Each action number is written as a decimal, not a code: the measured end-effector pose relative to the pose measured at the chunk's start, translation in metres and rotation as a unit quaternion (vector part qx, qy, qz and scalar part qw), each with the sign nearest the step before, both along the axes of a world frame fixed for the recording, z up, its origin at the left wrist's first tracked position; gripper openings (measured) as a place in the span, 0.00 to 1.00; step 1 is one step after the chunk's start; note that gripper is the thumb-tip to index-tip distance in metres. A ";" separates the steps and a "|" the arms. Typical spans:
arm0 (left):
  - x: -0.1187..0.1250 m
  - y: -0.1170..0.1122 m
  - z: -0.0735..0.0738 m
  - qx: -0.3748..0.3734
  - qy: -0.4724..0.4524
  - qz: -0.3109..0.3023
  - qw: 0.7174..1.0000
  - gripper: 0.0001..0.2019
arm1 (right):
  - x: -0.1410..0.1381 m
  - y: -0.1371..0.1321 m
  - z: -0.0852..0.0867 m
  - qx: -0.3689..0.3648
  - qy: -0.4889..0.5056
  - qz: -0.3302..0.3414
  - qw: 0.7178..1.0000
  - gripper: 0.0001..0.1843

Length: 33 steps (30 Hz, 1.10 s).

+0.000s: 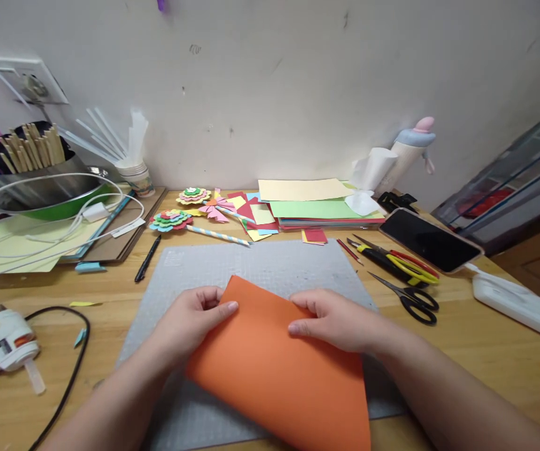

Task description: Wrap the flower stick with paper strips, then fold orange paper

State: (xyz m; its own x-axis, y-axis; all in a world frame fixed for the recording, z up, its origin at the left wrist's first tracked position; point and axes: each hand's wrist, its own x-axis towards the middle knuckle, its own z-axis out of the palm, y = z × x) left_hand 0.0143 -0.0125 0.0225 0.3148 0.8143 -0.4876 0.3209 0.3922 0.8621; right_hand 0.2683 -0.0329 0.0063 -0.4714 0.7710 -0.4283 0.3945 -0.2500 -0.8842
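Left hand [186,318] and right hand [330,318] clamp the orange sheet [279,373] at its edges; inward pressure could buckle the span between grips. Underside contact is largely hidden.

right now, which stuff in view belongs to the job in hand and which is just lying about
In hand, it seems:
- orange paper, held by left hand and right hand
- gray mat under it

Probably just lying about for now, as neither hand touches them:
- phone
- bottle
- glue gun
- pen
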 end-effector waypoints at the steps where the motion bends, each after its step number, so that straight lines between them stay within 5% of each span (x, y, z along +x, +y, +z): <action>1: 0.001 -0.001 -0.002 -0.001 0.009 0.015 1.000 0.17 | 0.003 -0.001 -0.001 -0.001 -0.003 0.000 1.000 0.07; 6: 0.008 -0.002 -0.011 0.042 0.044 0.063 0.996 0.16 | 0.025 0.005 -0.010 -0.068 0.032 -0.020 0.997 0.16; 10: 0.011 0.000 -0.017 0.034 0.011 0.085 0.996 0.16 | 0.036 0.022 -0.021 -0.024 0.108 -0.232 0.966 0.19; 12: 0.011 0.001 -0.019 0.027 -0.005 0.093 0.995 0.17 | 0.037 0.028 -0.027 -0.011 0.143 -0.286 0.947 0.20; 24: 0.012 0.002 -0.018 0.017 -0.007 0.103 0.994 0.18 | 0.022 0.020 -0.021 -0.018 0.291 -0.288 0.912 0.18; 33: 0.009 0.004 -0.018 0.018 0.007 0.098 0.995 0.20 | 0.022 0.017 -0.016 0.052 0.249 -0.246 0.935 0.17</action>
